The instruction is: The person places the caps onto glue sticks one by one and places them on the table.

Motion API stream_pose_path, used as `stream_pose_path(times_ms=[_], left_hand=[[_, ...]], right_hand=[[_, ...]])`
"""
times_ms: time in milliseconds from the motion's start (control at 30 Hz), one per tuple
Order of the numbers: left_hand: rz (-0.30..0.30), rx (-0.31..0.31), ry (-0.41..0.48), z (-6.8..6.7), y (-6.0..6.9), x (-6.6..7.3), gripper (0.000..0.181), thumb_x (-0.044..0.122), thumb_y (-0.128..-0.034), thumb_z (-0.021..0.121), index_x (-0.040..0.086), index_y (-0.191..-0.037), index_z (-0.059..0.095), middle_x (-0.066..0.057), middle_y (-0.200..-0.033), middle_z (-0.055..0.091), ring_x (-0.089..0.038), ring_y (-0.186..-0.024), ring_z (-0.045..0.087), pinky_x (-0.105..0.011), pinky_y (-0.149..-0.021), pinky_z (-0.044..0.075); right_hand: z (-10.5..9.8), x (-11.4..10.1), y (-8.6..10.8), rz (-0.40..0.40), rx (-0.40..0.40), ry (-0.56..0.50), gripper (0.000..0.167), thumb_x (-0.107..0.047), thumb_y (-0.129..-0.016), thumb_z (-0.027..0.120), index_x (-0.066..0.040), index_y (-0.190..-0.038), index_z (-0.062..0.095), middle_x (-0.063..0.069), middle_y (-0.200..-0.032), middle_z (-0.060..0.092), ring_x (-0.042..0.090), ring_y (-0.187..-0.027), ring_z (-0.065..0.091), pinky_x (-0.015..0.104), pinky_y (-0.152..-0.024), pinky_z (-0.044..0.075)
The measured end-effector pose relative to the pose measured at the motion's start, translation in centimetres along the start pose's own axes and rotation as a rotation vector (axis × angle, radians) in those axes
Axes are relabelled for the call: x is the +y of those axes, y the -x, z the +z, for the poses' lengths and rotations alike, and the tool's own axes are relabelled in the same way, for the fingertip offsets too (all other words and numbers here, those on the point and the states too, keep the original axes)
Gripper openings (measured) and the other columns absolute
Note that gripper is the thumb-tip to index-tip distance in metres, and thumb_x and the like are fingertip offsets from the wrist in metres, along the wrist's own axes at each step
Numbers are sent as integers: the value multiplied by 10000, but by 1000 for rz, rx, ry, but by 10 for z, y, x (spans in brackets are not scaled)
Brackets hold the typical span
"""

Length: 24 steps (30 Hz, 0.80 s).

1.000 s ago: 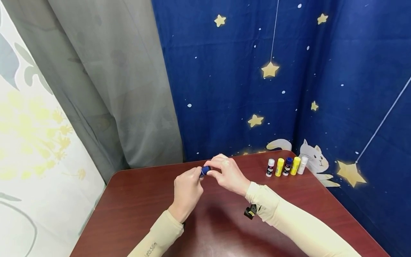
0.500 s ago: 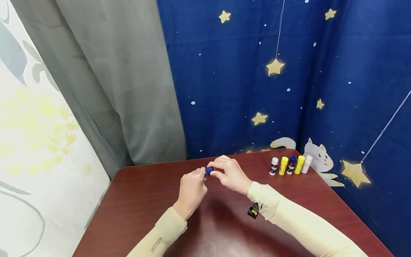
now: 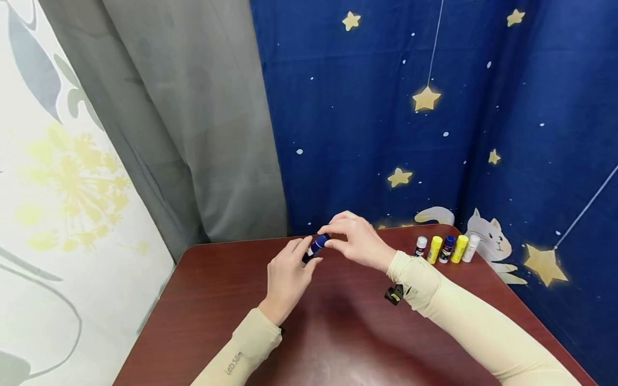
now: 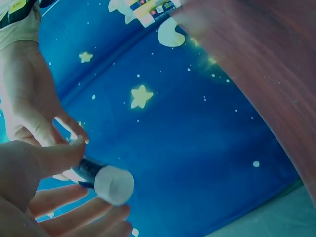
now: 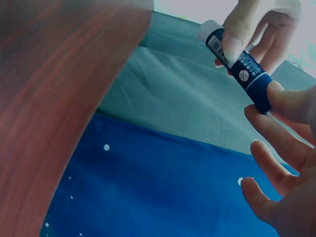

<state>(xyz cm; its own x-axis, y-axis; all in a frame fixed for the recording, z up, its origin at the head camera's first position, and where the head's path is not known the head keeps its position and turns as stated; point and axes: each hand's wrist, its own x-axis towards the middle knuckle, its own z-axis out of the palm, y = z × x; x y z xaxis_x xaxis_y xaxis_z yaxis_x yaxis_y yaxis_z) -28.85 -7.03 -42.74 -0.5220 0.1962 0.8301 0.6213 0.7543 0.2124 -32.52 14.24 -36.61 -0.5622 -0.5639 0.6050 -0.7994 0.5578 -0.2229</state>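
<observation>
A dark blue glue stick [image 3: 316,246] is held tilted above the far part of the table between both hands. My left hand [image 3: 288,276] pinches its body between thumb and fingers. In the left wrist view its white base end [image 4: 114,185] sticks out past those fingers. At the other end, my right hand [image 3: 359,241] pinches the blue cap [image 5: 260,94] between thumb and index finger, its other fingers spread apart. The cap sits against the printed body, with a thin pale line between them in the right wrist view.
Several glue sticks stand upright in a row at the table's far right: a white-capped one [image 3: 421,245], a yellow one [image 3: 435,249], a blue one [image 3: 447,249], another yellow one [image 3: 460,248] and a white one [image 3: 471,247]. Curtains [image 3: 347,134] hang behind the reddish-brown table [image 3: 217,300].
My left hand has gone from a closed fist around the glue stick to a looser pinch, so more of it shows. Both hands have risen slightly. The head view has turned a little left.
</observation>
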Motion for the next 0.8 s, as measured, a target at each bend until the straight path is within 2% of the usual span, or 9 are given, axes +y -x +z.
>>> stream_pose_path(times_ms=[133, 400, 600, 800], left_hand=[[-40, -18, -3, -6, 1, -3, 621, 363, -768, 893, 121, -1300, 682, -44, -1140, 681, -161, -761, 673, -356, -568, 552], [-96, -63, 29, -15, 2, -4, 675, 471, -774, 861, 177, -1346, 656, -27, -1229, 654, -209, -945, 694, -406, -644, 570], [-172, -144, 107, -23, -1, 3, 699, 546, -786, 822, 245, -1386, 624, 31, -1304, 606, -169, -1071, 656, -409, -760, 560], [-194, -179, 148, -29, -1, 8, 711, 532, -782, 832, 251, -1397, 614, 26, -1330, 593, -174, -1128, 634, -425, -836, 546]], right_hand=[[-10, 6, -3, 25, -9, 39, 274, -185, -870, 812, -242, -1136, 771, -81, -979, 693, 118, -1010, 559, 343, -812, 504], [-30, 29, -2, 103, -44, 130, 267, -198, -875, 808, -264, -1131, 770, -39, -1004, 715, 154, -1021, 570, 391, -821, 500], [-43, 54, 8, 172, -86, 205, 271, -188, -867, 812, -249, -1128, 773, -18, -1028, 727, 203, -1057, 576, 441, -858, 479], [-50, 83, 22, 217, -126, 262, 261, -191, -867, 810, -241, -1120, 774, -36, -1047, 735, 238, -1072, 579, 483, -895, 448]])
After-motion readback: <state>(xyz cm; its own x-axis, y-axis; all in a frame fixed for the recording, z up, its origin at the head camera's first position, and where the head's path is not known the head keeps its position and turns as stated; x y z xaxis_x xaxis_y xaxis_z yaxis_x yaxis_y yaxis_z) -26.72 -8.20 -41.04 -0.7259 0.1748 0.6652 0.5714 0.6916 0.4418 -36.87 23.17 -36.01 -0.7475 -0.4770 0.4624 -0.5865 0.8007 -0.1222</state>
